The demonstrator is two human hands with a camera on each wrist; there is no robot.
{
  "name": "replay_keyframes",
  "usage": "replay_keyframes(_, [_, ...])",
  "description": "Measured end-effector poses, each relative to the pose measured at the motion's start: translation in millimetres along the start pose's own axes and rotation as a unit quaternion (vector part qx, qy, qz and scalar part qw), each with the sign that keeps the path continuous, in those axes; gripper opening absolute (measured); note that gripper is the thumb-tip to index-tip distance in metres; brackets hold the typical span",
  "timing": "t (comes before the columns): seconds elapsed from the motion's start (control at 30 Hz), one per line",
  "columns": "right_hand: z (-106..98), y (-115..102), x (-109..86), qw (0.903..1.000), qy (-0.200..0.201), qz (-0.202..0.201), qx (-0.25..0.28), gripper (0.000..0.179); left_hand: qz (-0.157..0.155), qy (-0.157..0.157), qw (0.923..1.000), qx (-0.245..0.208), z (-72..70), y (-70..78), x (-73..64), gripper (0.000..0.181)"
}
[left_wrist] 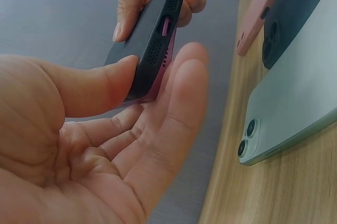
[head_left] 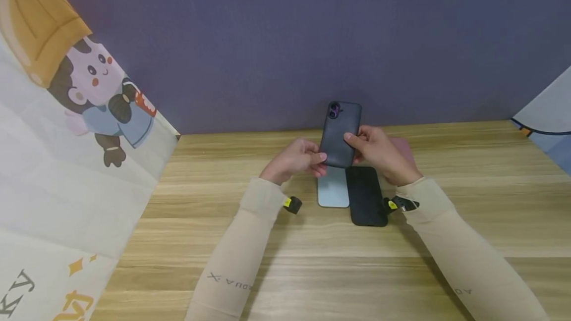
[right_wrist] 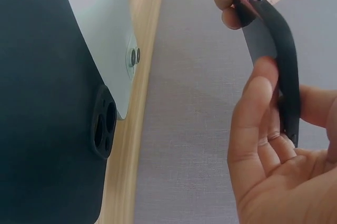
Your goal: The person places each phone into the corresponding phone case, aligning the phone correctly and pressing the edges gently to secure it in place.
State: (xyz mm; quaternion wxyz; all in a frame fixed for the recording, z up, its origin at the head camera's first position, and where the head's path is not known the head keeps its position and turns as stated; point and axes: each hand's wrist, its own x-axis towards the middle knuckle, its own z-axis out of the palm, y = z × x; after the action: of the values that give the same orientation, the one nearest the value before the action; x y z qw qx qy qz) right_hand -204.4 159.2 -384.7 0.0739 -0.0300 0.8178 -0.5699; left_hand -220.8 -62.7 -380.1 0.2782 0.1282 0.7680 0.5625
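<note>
Above the back part of the table, both hands hold a black phone case (head_left: 341,135), its camera end pointing away. A purple phone (left_wrist: 159,79) shows along the case's bottom edge in the left wrist view, partly outside it at that end. My left hand (head_left: 296,157) pinches the lower left corner, thumb on the case's back and fingers behind. With its thumb also on the back, my right hand (head_left: 379,150) grips the right side. In the right wrist view the case (right_wrist: 287,50) looks bowed, and its side edge faces the camera.
Below the hands lie a pale phone (head_left: 333,189) and a black phone or cased phone (head_left: 367,197), side by side on the wooden table (head_left: 200,212). A pink phone or case (head_left: 403,148) lies partly behind the right wrist. A grey-blue panel (head_left: 267,53) rises at the table's back edge.
</note>
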Motion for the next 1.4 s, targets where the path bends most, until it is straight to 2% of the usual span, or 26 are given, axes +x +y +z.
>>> replay_keyframes(0.53, [-1.3, -0.3, 1.4, 1.0000, -0.003, 0.000, -0.008, 0.047, 0.005, 0.009, 0.9997, -0.020, -1.4, 3.6, -2.0, 0.022])
replay_keyframes(0.77, [-2.0, -1.6, 1.0, 0.9999, -0.003, 0.002, -0.016, 0.046, 0.007, -0.002, 0.9999, -0.015, -2.0, 3.3, -1.1, 0.019])
replay_keyframes(1.13, [1.5, -2.9, -2.5, 0.9996, -0.011, 0.011, -0.022, 0.046, 0.010, -0.029, 0.9990, -0.032, -4.2, -1.5, -2.3, 0.007])
replay_keyframes(1.4, [6.9, -3.3, -8.4, 0.9995, -0.010, 0.023, -0.018, 0.047, 0.010, -0.041, 0.9987, -0.030, -4.1, -3.8, -6.9, 0.008])
